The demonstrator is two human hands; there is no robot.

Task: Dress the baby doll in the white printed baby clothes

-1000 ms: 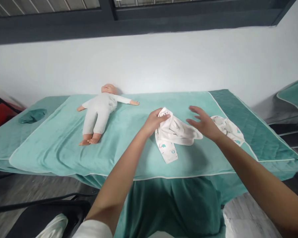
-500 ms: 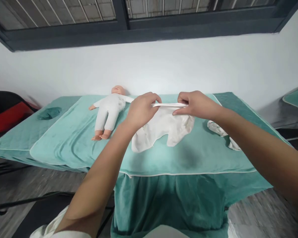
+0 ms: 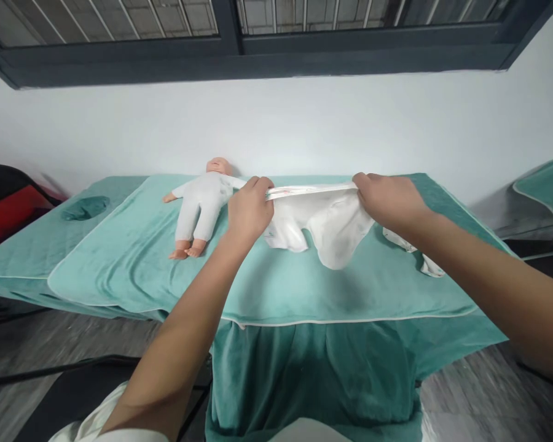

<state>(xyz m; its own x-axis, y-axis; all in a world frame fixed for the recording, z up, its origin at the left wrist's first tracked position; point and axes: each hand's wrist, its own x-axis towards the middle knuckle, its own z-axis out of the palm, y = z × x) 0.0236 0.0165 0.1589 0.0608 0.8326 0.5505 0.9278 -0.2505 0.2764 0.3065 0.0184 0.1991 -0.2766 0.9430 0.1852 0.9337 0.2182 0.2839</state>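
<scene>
Spreading a white garment (image 3: 338, 236) seems underway: the left hand (image 3: 251, 209) and right hand (image 3: 391, 199) grip its taut edge above the bed (image 3: 281, 298); even tension seems called for next.

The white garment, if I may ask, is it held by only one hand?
No, the left hand and the right hand both grip the white garment.

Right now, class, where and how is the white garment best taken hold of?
The white garment is probably best gripped at both ends of its upper edge, from opposite sides, as the left hand and right hand do: that edge is drawn straight, while the cloth below hangs loose.
</scene>
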